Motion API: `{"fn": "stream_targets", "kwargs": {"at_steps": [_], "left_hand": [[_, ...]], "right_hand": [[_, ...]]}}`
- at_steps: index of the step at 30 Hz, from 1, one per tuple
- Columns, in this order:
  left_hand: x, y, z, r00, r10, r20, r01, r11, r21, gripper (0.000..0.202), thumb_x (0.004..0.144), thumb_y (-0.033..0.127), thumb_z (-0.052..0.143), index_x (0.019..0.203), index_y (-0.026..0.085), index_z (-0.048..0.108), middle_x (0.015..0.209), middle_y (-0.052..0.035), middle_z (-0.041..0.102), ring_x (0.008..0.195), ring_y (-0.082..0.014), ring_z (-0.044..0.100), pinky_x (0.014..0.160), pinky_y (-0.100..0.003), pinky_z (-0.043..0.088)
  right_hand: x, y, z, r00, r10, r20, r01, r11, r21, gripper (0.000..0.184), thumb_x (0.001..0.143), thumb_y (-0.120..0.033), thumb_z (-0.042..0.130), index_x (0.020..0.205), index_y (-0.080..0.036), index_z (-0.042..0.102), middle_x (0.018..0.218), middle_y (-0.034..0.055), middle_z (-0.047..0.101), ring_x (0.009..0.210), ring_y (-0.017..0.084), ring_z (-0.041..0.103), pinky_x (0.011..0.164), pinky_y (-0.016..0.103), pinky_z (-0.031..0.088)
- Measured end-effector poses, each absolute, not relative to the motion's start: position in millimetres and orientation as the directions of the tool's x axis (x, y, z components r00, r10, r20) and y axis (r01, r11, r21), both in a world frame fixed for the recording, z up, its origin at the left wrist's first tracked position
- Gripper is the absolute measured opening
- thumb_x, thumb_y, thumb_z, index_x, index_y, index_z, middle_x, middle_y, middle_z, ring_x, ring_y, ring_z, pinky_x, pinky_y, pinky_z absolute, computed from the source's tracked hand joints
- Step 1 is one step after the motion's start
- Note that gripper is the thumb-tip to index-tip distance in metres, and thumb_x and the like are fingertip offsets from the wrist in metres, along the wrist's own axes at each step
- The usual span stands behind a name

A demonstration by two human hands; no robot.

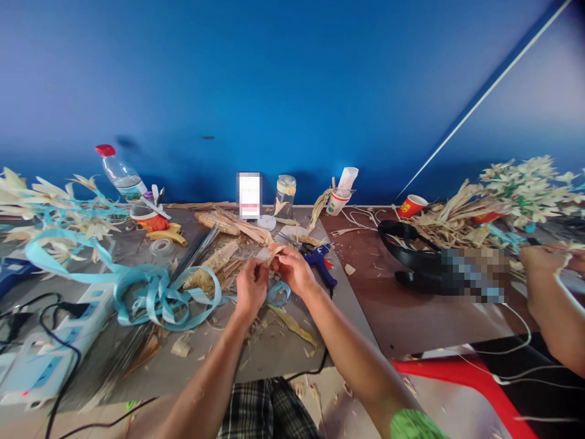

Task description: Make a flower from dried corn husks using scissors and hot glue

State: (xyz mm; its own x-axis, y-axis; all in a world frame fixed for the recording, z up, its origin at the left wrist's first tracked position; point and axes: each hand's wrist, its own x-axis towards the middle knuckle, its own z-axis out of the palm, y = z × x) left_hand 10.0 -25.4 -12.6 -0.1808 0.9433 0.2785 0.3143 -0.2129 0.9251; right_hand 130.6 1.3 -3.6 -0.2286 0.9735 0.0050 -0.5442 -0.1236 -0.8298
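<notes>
- A blue wall (292,79) fills the upper half of the frame.
- A grey table (269,356) spreads across the lower left and centre, littered with husk scraps.
- A light-blue ribbon (150,292) lies in loose loops at centre left, reaching towards the hands.
- A white power strip (50,360) sits in the lower left corner with black cables.
- A black bowl (411,259) stands at centre right, heaped with dried leaves.
- Another person's hand (542,268) enters from the right edge, holding a thin white cord.
- A corn cob (214,262) lies just left of the hands.
- The left hand (251,286), at centre frame, has its fingers curled and pinches one end of the husk.
- The right hand (295,271), just beside it, pinches the other end with narrow fingers.
- A blue glue gun (322,262) lies just right of the right hand.
- The husk (274,251), a pale strip, is held between both hands above the table.
</notes>
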Motion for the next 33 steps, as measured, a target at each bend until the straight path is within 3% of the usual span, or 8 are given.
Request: {"fn": "stream_targets", "kwargs": {"at_steps": [6,12,17,22,27,33], "left_hand": [[9,-22,-18,-0.163,0.941,0.296,0.341,-0.228,0.912,0.009,0.073,0.016,0.05,0.068,0.018,0.056,0.056,0.0045,0.049,0.051,-0.0099,0.04,0.053,-0.021,0.029],[9,-23,-16,-0.129,0.946,0.297,0.331,-0.241,0.912,0.01,0.073,0.015,0.049,0.067,0.018,0.055,0.057,0.0037,0.05,0.053,-0.0108,0.041,0.056,-0.021,0.03],[10,-24,-13,-0.128,0.945,0.302,0.29,-0.255,0.922,0.008,0.07,0.015,0.052,0.066,0.018,0.057,0.057,0.0033,0.051,0.054,-0.0112,0.041,0.056,-0.021,0.03],[13,-26,-10,-0.065,0.955,0.289,0.238,-0.266,0.934,0.008,0.073,0.018,0.053,0.066,0.018,0.057,0.056,0.0034,0.048,0.054,-0.0108,0.04,0.055,-0.021,0.03],[14,-28,-7,-0.048,0.969,0.241,0.101,-0.235,0.967,0.009,0.073,0.024,0.058,0.067,0.017,0.059,0.059,0.002,0.051,0.055,-0.0112,0.04,0.057,-0.021,0.032],[14,-29,-3,-0.038,0.975,0.22,0.023,-0.219,0.975,0.01,0.07,0.025,0.062,0.066,0.017,0.059,0.059,0.002,0.049,0.057,-0.011,0.04,0.058,-0.021,0.032]], "right_hand": [[133,6,-3,-0.066,0.998,-0.008,-0.322,-0.029,-0.946,0.022,0.063,-0.038,0.068,0.07,-0.018,0.063,0.057,-0.0036,0.052,0.052,0.009,0.042,0.052,0.023,0.032],[135,8,-3,-0.071,0.997,-0.025,-0.237,-0.041,-0.971,0.026,0.066,-0.039,0.066,0.057,-0.016,0.056,0.049,-0.0052,0.047,0.047,0.007,0.039,0.049,0.022,0.028],[136,8,1,-0.115,0.983,-0.143,-0.381,-0.177,-0.908,0.027,0.059,-0.036,0.071,0.054,-0.016,0.054,0.051,-0.0046,0.052,0.045,0.006,0.04,0.047,0.021,0.028],[134,9,-2,-0.203,0.951,-0.232,-0.579,-0.308,-0.755,0.027,0.056,-0.032,0.074,0.055,-0.017,0.052,0.048,-0.0055,0.05,0.042,0.006,0.038,0.044,0.02,0.03],[129,10,-8,-0.275,0.908,-0.317,-0.621,-0.419,-0.662,0.033,0.061,-0.04,0.072,0.054,-0.018,0.048,0.042,-0.0066,0.045,0.036,0.005,0.032,0.044,0.022,0.036],[130,12,-9,-0.311,0.896,-0.318,-0.645,-0.445,-0.622,0.034,0.065,-0.037,0.071,0.055,-0.018,0.045,0.041,-0.008,0.044,0.034,0.004,0.029,0.041,0.02,0.032]]}}
